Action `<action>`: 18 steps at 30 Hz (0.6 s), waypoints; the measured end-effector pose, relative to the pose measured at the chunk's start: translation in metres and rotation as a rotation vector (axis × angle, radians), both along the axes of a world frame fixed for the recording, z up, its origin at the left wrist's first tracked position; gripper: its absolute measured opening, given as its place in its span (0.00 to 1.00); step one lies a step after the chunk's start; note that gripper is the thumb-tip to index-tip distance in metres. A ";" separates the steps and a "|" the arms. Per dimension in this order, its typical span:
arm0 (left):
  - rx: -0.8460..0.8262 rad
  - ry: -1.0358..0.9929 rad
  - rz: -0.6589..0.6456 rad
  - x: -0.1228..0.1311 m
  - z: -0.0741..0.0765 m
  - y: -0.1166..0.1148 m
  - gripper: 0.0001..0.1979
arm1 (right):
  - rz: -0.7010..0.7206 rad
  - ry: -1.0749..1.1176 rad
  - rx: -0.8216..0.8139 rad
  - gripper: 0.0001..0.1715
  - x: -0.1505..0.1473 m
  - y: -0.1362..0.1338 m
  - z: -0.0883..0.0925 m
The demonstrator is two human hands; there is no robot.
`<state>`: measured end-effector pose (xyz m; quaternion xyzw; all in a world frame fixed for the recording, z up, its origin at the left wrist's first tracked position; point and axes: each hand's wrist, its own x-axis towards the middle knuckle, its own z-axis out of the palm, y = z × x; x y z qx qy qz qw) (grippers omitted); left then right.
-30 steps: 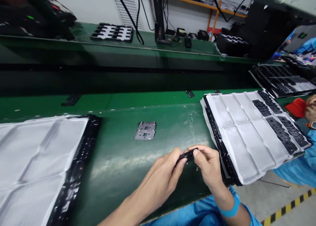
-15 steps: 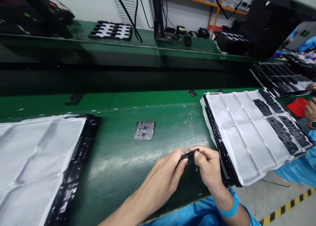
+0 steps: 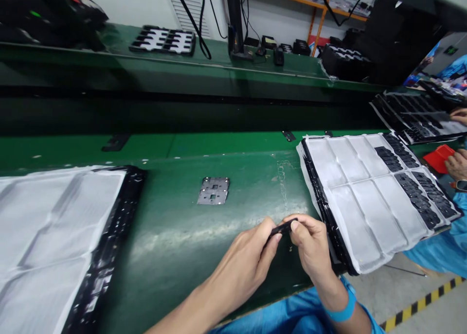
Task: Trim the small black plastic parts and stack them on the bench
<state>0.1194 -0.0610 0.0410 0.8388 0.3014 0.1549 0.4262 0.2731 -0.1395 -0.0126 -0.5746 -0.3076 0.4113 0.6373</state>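
Between my two hands is a thin black plastic part, seen nearly edge-on above the green bench. My left hand pinches its left end with thumb and fingers. At the other end, my right hand presses the part between thumb and forefinger. The fingers cover much of it, so its exact shape is hidden. Beyond my hands, flat grey-black parts with square cut-outs lie side by side on the bench. To the right, a white-lined tray holds rows of black parts in its right-hand compartments.
Another white-lined tray with a black edge lies at the left. Small black pieces rest along the back strip. A raised shelf runs behind. On the far right, a co-worker's hand is beside a red object.
Both hands and the black part have shifted very slightly right. The grip looks the same. At the far right, the co-worker's hands have moved a little.
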 end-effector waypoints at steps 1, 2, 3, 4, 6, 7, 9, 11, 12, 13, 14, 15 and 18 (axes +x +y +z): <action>0.004 -0.003 -0.005 0.000 -0.001 -0.001 0.12 | -0.005 0.028 0.002 0.14 -0.001 0.001 -0.002; 0.007 -0.007 -0.009 0.000 -0.002 -0.001 0.11 | -0.009 0.057 0.005 0.14 -0.001 0.001 -0.003; 0.008 -0.009 -0.009 0.000 -0.003 -0.002 0.11 | -0.013 0.087 0.010 0.14 -0.002 0.002 -0.004; 0.008 -0.009 -0.009 -0.001 -0.004 -0.002 0.12 | -0.011 0.116 0.014 0.13 -0.003 0.002 -0.005; 0.007 -0.004 -0.008 -0.002 -0.006 -0.002 0.12 | 0.000 0.163 0.020 0.13 -0.003 0.002 -0.007; 0.006 0.000 -0.009 -0.002 -0.007 -0.001 0.12 | 0.007 0.175 0.021 0.13 -0.003 0.001 -0.008; -0.003 0.005 -0.013 -0.003 -0.007 0.000 0.12 | 0.021 0.173 0.016 0.13 -0.001 -0.001 -0.009; -0.019 0.002 -0.017 -0.003 -0.008 0.000 0.12 | 0.045 0.150 0.012 0.13 0.002 -0.004 -0.010; -0.026 0.000 -0.018 -0.003 -0.008 0.001 0.12 | 0.061 0.138 0.012 0.14 0.004 -0.005 -0.010; -0.030 -0.002 -0.018 -0.002 -0.008 0.001 0.12 | 0.075 0.128 0.012 0.15 0.005 -0.006 -0.009; -0.032 -0.002 -0.020 -0.002 -0.008 0.000 0.12 | 0.083 0.120 0.011 0.15 0.005 -0.007 -0.009; -0.030 -0.002 -0.022 -0.002 -0.009 0.000 0.12 | 0.082 0.114 0.007 0.16 0.006 -0.008 -0.009; -0.018 -0.003 -0.025 -0.001 -0.008 -0.002 0.11 | 0.045 0.097 -0.015 0.16 0.003 -0.007 -0.008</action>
